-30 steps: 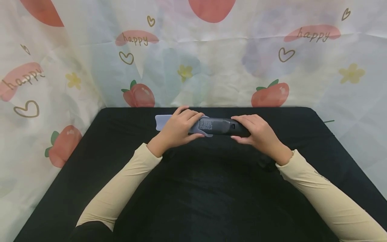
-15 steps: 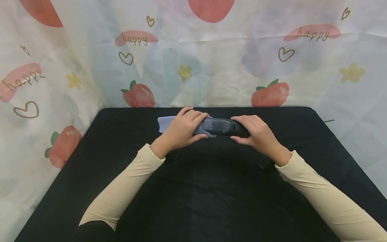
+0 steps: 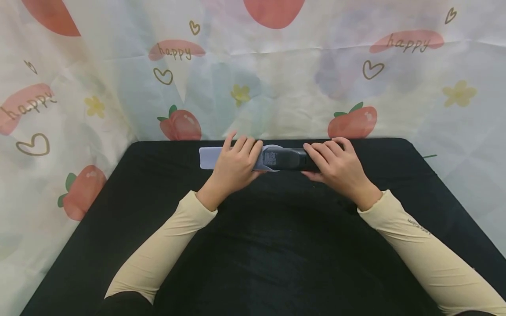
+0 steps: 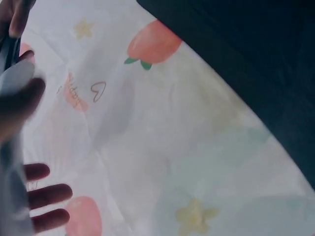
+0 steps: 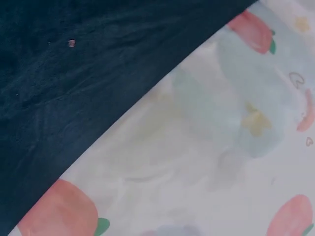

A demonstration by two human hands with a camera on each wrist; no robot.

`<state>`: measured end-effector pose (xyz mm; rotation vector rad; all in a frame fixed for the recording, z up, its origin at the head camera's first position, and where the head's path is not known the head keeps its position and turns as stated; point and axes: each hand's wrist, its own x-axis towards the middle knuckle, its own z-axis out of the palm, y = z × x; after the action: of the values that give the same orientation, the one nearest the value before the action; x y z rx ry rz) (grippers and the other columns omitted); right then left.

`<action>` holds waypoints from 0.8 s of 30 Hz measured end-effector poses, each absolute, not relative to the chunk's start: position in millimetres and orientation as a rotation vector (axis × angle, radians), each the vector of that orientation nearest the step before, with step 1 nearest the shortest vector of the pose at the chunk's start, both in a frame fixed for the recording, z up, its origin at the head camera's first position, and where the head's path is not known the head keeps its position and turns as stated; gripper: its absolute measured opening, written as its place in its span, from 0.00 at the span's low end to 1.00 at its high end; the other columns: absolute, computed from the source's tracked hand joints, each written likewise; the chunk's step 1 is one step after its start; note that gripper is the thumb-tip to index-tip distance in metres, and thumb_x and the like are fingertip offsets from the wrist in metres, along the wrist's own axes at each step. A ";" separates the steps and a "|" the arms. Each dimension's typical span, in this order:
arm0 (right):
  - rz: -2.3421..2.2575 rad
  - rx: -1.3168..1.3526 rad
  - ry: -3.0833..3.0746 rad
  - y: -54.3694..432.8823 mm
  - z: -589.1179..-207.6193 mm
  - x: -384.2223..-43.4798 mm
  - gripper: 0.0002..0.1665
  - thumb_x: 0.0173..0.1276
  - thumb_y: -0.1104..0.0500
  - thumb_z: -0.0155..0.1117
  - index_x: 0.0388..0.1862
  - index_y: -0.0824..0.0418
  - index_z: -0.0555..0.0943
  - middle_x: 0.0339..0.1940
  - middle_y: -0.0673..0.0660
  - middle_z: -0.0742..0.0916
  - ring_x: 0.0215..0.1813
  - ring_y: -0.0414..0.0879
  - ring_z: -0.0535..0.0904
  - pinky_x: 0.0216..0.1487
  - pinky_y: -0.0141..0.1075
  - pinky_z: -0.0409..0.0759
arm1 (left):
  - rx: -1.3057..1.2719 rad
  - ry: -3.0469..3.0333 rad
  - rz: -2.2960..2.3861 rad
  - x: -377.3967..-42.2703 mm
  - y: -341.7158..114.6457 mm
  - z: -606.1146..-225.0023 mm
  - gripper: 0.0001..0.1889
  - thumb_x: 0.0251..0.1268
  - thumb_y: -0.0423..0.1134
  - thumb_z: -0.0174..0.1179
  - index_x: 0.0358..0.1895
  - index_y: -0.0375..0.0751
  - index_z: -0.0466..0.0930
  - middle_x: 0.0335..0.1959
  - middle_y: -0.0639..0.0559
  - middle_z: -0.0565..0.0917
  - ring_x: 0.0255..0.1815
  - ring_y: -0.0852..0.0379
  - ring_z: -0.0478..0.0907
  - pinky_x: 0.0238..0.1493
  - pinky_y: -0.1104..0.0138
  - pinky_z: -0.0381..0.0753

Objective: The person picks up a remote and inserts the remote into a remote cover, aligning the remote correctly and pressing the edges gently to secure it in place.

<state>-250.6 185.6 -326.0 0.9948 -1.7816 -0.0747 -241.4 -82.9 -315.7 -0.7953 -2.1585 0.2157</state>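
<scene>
Patterned white cloth (image 3: pixel 284 101), printed with hearts and the word "happy", hangs behind the black device (image 3: pixel 290 159) that I hold lengthwise across my view, over the far part of the black table (image 3: pixel 272 254). On the device's face, toward its left, is a small printed label (image 3: pixel 270 158). Joined to its left end, or just meeting it, I cannot tell which, is a pale lavender piece (image 3: pixel 209 158). I grip that piece with my left hand (image 3: pixel 233 169), and I grasp the device's right end with my right hand (image 3: pixel 341 169), fingers over the top, thumb at the near edge. Nearer me than the device are my cream sleeves (image 3: pixel 158 254); beyond it, red fruit (image 3: pixel 180 125) decorates the cloth.
</scene>
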 end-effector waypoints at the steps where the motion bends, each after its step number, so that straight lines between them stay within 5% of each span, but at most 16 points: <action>1: -0.091 0.964 -1.778 185.6 -325.9 -250.9 0.28 0.68 0.43 0.51 0.54 0.63 0.77 0.35 0.61 0.83 0.34 0.56 0.76 0.44 0.52 0.73 | -0.778 -2.142 0.214 -242.0 -82.4 -317.0 0.31 0.45 0.58 0.69 0.47 0.39 0.75 0.40 0.48 0.81 0.45 0.51 0.76 0.63 0.51 0.66; 5: -0.097 0.901 -1.804 185.1 -327.0 -252.2 0.32 0.68 0.39 0.48 0.53 0.63 0.77 0.32 0.63 0.80 0.32 0.58 0.74 0.39 0.52 0.72 | -0.761 -2.086 0.205 -244.3 -80.6 -321.1 0.24 0.45 0.51 0.70 0.40 0.38 0.74 0.32 0.49 0.80 0.38 0.51 0.77 0.59 0.55 0.70; 11: 0.035 0.966 -1.900 183.1 -328.8 -251.9 0.39 0.71 0.35 0.42 0.40 0.72 0.76 0.29 0.66 0.82 0.30 0.59 0.77 0.33 0.50 0.73 | -0.789 -2.057 0.213 -244.0 -75.9 -319.6 0.10 0.52 0.39 0.61 0.33 0.38 0.73 0.25 0.49 0.77 0.32 0.51 0.77 0.54 0.59 0.73; 14: 0.080 0.969 -1.955 182.2 -328.8 -249.6 0.35 0.64 0.37 0.57 0.39 0.71 0.75 0.29 0.65 0.81 0.30 0.58 0.77 0.33 0.48 0.73 | -0.782 -2.083 0.217 -243.7 -73.3 -318.8 0.07 0.55 0.36 0.59 0.33 0.38 0.73 0.24 0.49 0.77 0.31 0.52 0.76 0.51 0.60 0.73; 18: 0.073 0.962 -1.951 180.5 -328.3 -247.9 0.37 0.42 0.46 0.78 0.41 0.72 0.75 0.31 0.65 0.81 0.30 0.59 0.75 0.31 0.48 0.72 | -0.792 -2.151 0.209 -244.0 -69.7 -319.7 0.12 0.52 0.40 0.62 0.34 0.38 0.72 0.25 0.49 0.76 0.32 0.52 0.77 0.48 0.61 0.73; 20: 0.062 0.958 -1.942 179.6 -327.8 -247.7 0.39 0.36 0.49 0.81 0.41 0.72 0.76 0.32 0.65 0.81 0.30 0.59 0.74 0.30 0.48 0.72 | -0.794 -2.182 0.192 -244.3 -67.6 -320.7 0.13 0.51 0.41 0.63 0.34 0.38 0.72 0.25 0.50 0.76 0.32 0.52 0.77 0.47 0.61 0.73; 24: 0.105 0.979 -1.999 177.5 -328.3 -246.3 0.37 0.39 0.48 0.80 0.41 0.72 0.76 0.31 0.65 0.81 0.31 0.58 0.76 0.34 0.48 0.75 | -0.771 -2.182 0.166 -244.1 -62.7 -322.0 0.07 0.54 0.37 0.58 0.31 0.40 0.71 0.23 0.50 0.75 0.31 0.53 0.76 0.47 0.62 0.73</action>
<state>-246.3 177.5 -328.3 0.9786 -1.9990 0.1049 -244.1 -62.7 -322.0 -0.7708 -2.1820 0.1662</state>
